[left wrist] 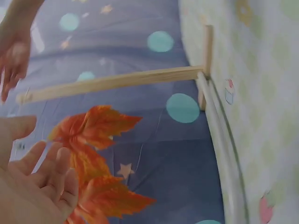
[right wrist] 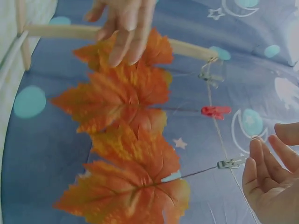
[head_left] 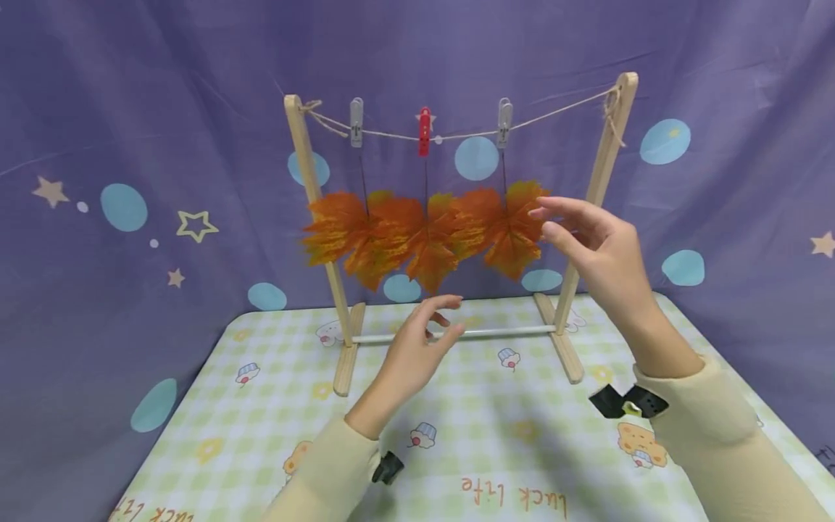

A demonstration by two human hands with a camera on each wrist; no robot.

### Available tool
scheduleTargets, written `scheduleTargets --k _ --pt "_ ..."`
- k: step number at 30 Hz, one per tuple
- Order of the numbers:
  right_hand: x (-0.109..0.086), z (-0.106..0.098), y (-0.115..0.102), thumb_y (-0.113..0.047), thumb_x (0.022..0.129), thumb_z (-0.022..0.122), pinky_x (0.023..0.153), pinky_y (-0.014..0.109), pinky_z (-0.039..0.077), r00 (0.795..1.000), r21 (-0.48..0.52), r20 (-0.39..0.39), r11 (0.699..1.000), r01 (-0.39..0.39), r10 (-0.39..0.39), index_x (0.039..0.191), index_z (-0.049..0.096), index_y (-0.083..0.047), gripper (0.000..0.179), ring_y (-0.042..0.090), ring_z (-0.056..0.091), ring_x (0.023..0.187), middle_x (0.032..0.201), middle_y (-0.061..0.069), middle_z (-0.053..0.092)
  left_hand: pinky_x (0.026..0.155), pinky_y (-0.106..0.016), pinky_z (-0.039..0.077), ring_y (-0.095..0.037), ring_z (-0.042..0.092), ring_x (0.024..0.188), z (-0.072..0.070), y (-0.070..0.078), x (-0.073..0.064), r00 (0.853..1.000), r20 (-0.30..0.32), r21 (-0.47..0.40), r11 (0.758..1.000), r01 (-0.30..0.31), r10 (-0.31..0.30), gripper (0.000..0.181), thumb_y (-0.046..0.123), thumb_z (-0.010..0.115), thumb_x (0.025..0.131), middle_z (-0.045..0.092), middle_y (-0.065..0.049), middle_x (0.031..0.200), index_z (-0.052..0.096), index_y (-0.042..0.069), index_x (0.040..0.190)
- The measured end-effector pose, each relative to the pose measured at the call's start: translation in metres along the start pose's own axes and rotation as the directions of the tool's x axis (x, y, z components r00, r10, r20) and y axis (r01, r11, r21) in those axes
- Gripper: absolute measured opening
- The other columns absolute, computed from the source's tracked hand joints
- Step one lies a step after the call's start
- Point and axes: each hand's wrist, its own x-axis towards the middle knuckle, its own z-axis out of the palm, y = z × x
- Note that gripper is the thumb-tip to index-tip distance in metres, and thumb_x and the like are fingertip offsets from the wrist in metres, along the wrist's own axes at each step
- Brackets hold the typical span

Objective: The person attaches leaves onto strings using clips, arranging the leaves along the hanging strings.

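Three orange maple leaves hang side by side by their stems from a twine line. Two grey clothespins and a red clothespin between them clip the stems. My right hand is raised beside the rightmost leaf, thumb and fingers apart and holding nothing. In the right wrist view, the right hand appears near a grey clothespin; contact cannot be judged. My left hand hovers below the leaves, fingers loosely bent around nothing.
A wooden frame carries the twine between two uprights on flat feet. A white rod joins them low down. Beneath is a green checked tablecloth; a purple patterned curtain hangs close behind.
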Motion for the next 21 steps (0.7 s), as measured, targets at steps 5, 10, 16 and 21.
scheduleTargets --k 5,10,16,21 --pt "-0.038 0.004 0.008 0.007 0.093 0.062 0.081 0.020 0.051 0.999 0.116 -0.029 0.993 0.031 -0.028 0.122 0.065 0.008 0.028 0.015 0.067 0.093 0.110 0.007 0.072 0.091 -0.044 0.045 -0.012 0.054 0.111 0.010 -0.011 -0.023 1.000 -0.022 0.036 0.999 0.009 -0.008 0.042 0.032 0.063 0.099 0.056 0.010 0.132 0.053 0.025 0.139" --pt "-0.074 0.013 0.022 0.015 0.091 0.059 0.084 0.020 0.050 0.998 0.182 -0.035 0.982 0.057 -0.051 0.120 0.064 0.011 0.030 0.017 0.066 0.098 0.112 0.009 0.071 0.081 -0.037 0.048 -0.015 0.056 0.107 0.012 -0.014 -0.047 0.997 -0.077 0.225 0.974 -0.006 0.024 0.044 0.032 0.064 0.098 0.057 0.006 0.130 0.053 0.022 0.140" --pt "-0.095 0.016 0.036 0.013 0.093 0.058 0.084 0.019 0.050 0.998 0.168 -0.060 0.986 0.010 0.000 0.121 0.063 0.011 0.029 0.016 0.065 0.099 0.113 0.007 0.070 0.084 -0.039 0.049 -0.016 0.057 0.109 0.000 -0.017 -0.064 0.990 -0.133 0.333 0.943 -0.004 0.051 0.045 0.027 0.067 0.096 0.057 0.002 0.133 0.054 0.019 0.139" --pt "-0.106 0.015 0.044 0.011 0.094 0.057 0.083 0.019 0.049 0.995 0.155 -0.084 0.987 -0.034 0.047 0.121 0.063 0.011 0.028 0.015 0.065 0.094 0.112 0.005 0.070 0.091 -0.045 0.048 -0.017 0.055 0.117 -0.010 -0.017 -0.068 0.983 -0.178 0.356 0.934 0.018 0.049 0.044 0.026 0.067 0.096 0.056 0.003 0.136 0.055 0.021 0.138"
